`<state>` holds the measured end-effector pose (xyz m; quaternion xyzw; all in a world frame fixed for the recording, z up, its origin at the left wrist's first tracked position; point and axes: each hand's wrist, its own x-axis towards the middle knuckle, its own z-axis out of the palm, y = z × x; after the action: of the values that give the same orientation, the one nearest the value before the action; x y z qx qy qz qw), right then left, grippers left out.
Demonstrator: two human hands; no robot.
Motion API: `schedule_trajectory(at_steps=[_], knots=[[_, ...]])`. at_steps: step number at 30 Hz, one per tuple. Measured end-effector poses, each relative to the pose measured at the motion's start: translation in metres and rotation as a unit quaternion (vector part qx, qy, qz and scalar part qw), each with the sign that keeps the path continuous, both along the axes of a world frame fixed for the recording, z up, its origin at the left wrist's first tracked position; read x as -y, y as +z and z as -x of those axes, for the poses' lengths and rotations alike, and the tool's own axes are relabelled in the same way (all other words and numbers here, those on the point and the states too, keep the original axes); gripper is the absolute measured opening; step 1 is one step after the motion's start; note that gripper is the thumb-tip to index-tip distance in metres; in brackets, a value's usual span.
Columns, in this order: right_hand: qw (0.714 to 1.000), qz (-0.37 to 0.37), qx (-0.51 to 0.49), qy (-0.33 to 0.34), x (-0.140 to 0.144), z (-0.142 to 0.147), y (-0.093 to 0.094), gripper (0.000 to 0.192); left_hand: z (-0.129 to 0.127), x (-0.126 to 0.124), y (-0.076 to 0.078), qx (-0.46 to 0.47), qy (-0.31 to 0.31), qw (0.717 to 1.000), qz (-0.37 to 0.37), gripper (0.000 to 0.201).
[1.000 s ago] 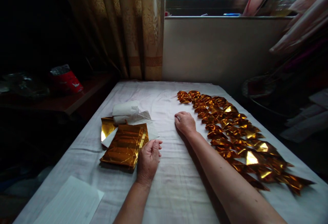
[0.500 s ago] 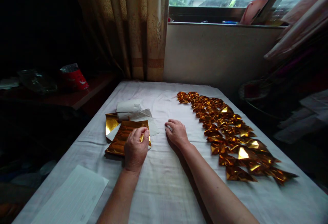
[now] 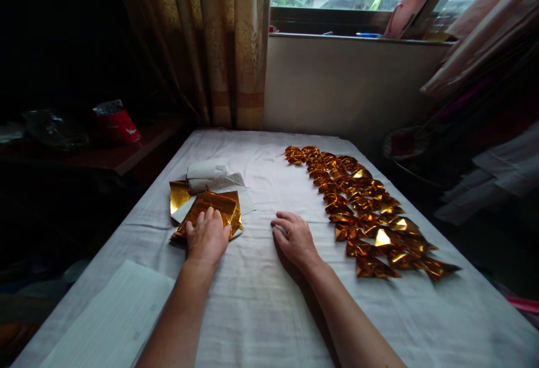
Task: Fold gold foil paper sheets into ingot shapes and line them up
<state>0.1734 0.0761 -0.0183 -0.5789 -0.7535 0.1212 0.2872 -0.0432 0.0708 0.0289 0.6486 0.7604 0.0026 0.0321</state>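
Observation:
My left hand (image 3: 208, 237) lies palm down with its fingers spread on a stack of gold foil paper (image 3: 225, 204), pressing its near part. Another piece of gold foil paper (image 3: 179, 195) sticks out behind the stack at the left. Rolled and creased white paper (image 3: 207, 169) lies just beyond it. My right hand (image 3: 295, 237) rests on the white cloth with its fingers loosely curved and apart, holding nothing that I can see. To its right, folded gold foil pieces (image 3: 353, 205) sit in close rows running away from me.
A white cloth (image 3: 252, 300) covers the table. Pale lined sheets (image 3: 112, 314) lie at the near left. A red container (image 3: 118, 123) stands on a dark side table at the left. Behind the table are a curtain (image 3: 248, 48), a wall (image 3: 328, 82) and a window.
My left hand has gone from pinched fingers at the foil stack's right side to lying flat on it, further left. My right hand has shifted slightly nearer. The view has turned a little.

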Motion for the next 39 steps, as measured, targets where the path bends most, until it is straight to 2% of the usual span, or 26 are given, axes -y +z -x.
schedule_trajectory(at_steps=[7, 10, 15, 19, 22, 26, 31, 33, 35, 37, 39], knots=[[0.999, -0.007, -0.031, 0.0, 0.006, 0.002, -0.001, 0.023, 0.004, -0.002, 0.01, 0.014, -0.044, 0.999, 0.014, 0.031], [0.999, -0.001, -0.042, -0.006, 0.005, 0.002, 0.001, 0.022, 0.007, -0.002, 0.01, 0.032, -0.059, 0.998, 0.016, 0.029], [0.999, -0.007, -0.047, -0.004, 0.003, 0.001, -0.001, 0.023, 0.009, -0.001, 0.004, 0.029, -0.078, 0.996, 0.016, 0.048], [0.999, -0.018, -0.048, -0.004, 0.003, 0.002, -0.002, 0.022, 0.008, 0.0, 0.013, 0.033, -0.088, 0.995, 0.036, 0.033], [0.999, -0.017, -0.047, -0.004, 0.002, 0.002, -0.002, 0.021, 0.007, 0.001, 0.024, 0.039, -0.073, 0.995, 0.052, 0.02], [0.999, -0.012, -0.048, -0.002, 0.0, 0.002, -0.001, 0.022, 0.007, 0.002, 0.033, 0.021, -0.044, 0.997, 0.057, 0.027], [0.998, -0.011, -0.058, -0.001, -0.001, 0.002, -0.002, 0.021, 0.002, 0.006, 0.047, 0.033, -0.001, 0.999, 0.022, 0.028], [0.997, -0.011, -0.08, -0.004, -0.003, 0.001, -0.005, 0.021, -0.001, 0.009, 0.054, 0.071, -0.008, 0.997, -0.014, 0.029], [0.992, -0.006, -0.127, -0.011, -0.006, 0.0, -0.007, 0.022, -0.005, 0.011, 0.059, 0.149, -0.038, 0.986, -0.064, 0.03], [0.978, 0.019, -0.206, -0.011, -0.01, -0.003, -0.008, 0.025, -0.009, 0.011, 0.059, 0.276, -0.071, 0.954, -0.097, 0.03], [0.949, 0.061, -0.31, -0.002, -0.014, -0.007, -0.005, 0.033, -0.012, 0.011, 0.055, 0.421, -0.087, 0.898, -0.094, 0.034]])
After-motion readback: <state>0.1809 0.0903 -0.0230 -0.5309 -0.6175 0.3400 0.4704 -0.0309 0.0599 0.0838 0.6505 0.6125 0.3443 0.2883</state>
